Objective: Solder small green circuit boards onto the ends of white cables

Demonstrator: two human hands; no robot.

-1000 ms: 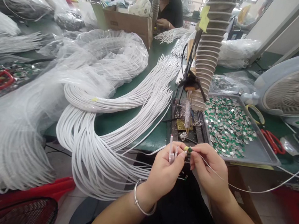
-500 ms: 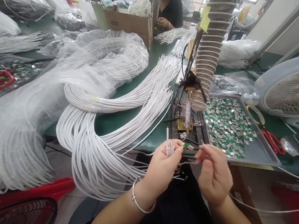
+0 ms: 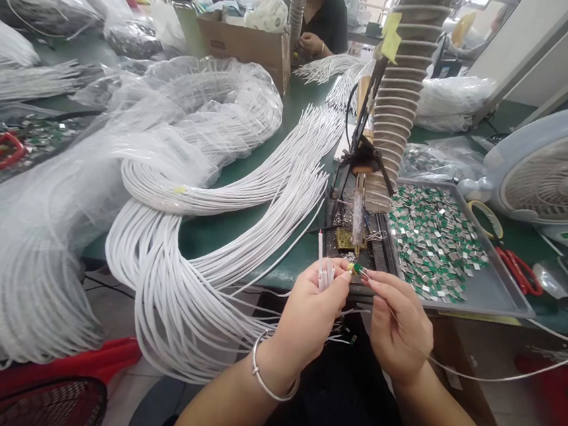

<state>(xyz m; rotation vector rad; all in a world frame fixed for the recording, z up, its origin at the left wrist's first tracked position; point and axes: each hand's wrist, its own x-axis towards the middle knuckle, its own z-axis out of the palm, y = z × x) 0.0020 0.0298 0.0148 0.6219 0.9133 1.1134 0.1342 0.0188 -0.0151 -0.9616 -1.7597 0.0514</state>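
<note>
Between both hands point(image 3: 355, 305) (fingertips meeting): a green connector point(image 3: 357, 268).

fan point(image 3: 556, 172) cut off at right edge, green part point(image 3: 357, 268) between hands too small to identify

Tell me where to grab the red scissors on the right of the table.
Take the red scissors by the handle loops, which point toward the near table edge, coming from the front right. The blade end lies farther back, beside the tray, so that side looks less free.
</note>
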